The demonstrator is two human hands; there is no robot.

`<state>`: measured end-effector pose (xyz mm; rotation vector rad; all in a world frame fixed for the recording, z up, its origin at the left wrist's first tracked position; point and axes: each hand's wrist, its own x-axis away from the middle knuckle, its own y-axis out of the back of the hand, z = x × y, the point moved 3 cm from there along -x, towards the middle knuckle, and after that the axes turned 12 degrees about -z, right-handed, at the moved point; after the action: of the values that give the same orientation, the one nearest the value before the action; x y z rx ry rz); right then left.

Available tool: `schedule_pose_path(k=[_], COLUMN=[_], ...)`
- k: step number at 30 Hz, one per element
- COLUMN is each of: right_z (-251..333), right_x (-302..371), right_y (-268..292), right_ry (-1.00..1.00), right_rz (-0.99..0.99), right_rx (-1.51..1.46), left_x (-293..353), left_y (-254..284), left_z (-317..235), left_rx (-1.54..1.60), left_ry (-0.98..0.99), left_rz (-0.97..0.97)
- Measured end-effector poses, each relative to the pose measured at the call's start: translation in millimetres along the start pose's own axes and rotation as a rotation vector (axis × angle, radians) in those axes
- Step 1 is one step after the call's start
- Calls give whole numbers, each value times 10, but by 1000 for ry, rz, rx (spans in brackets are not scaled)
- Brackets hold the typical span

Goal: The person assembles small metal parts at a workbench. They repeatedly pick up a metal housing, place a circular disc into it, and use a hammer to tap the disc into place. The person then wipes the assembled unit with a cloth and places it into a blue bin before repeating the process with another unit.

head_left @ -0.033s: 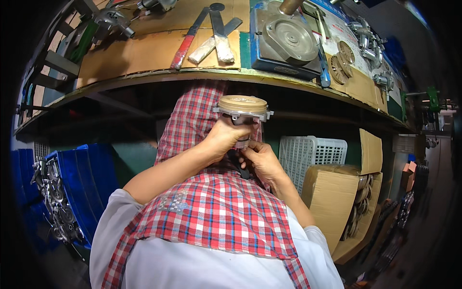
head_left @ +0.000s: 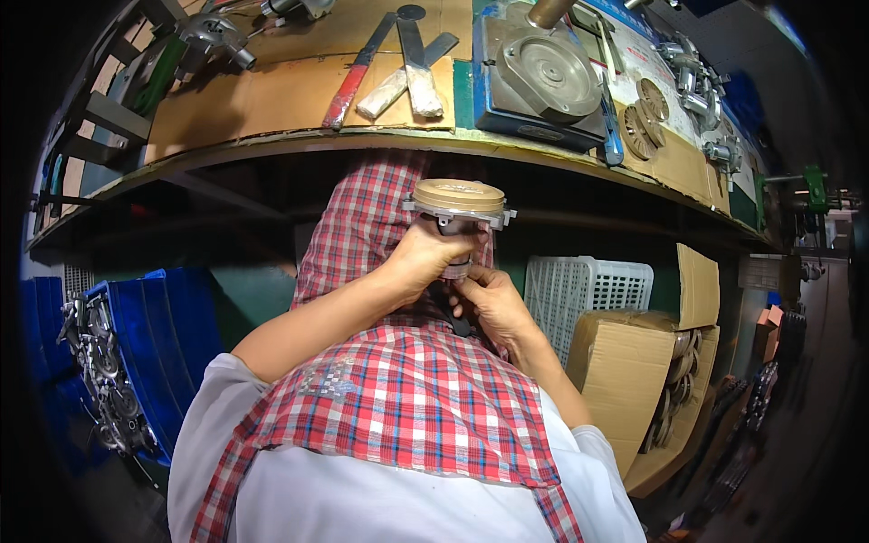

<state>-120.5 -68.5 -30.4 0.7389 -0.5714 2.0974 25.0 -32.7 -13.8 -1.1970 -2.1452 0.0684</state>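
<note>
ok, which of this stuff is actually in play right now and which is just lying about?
In play:
left hand, gripping the round metal part
right hand, fingers at the underside of that part

Lying about:
flat tools on the bench
round metal plate
white basket
cardboard box
blue bin of metal parts

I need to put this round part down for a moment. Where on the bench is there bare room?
The brown cardboard is bare left of the red-handled tool, up to the grey metal part at the far left. Right of the flat blades it is crowded: the blue press fixture, then round discs.
</note>
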Motion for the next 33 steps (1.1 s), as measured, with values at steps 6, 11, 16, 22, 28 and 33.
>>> schedule_pose_path(k=[6, 11, 16, 22, 28, 33], right_z=[-131, -152, -157, -167, -74, -72], right_x=[-31, -48, -49, -41, 12, 9], right_y=[26, -5, -79, -81, 76, 82], right_ry=[-13, 17, 66, 91, 171, 168], right_rz=[14, -3, -31, -48, -63, -43], right_rx=[-95, -104, -137, -77, 105, 197], left_x=[-46, -82, -78, -106, -100, -127], left_y=[58, 66, 74, 101, 83, 90], left_z=[94, 122, 136, 146, 125, 155], left_rx=[178, 213, 243, 192, 199, 196], left_ry=[116, 102, 83, 93, 27, 25], left_rz=[113, 135, 117, 159, 103, 81])
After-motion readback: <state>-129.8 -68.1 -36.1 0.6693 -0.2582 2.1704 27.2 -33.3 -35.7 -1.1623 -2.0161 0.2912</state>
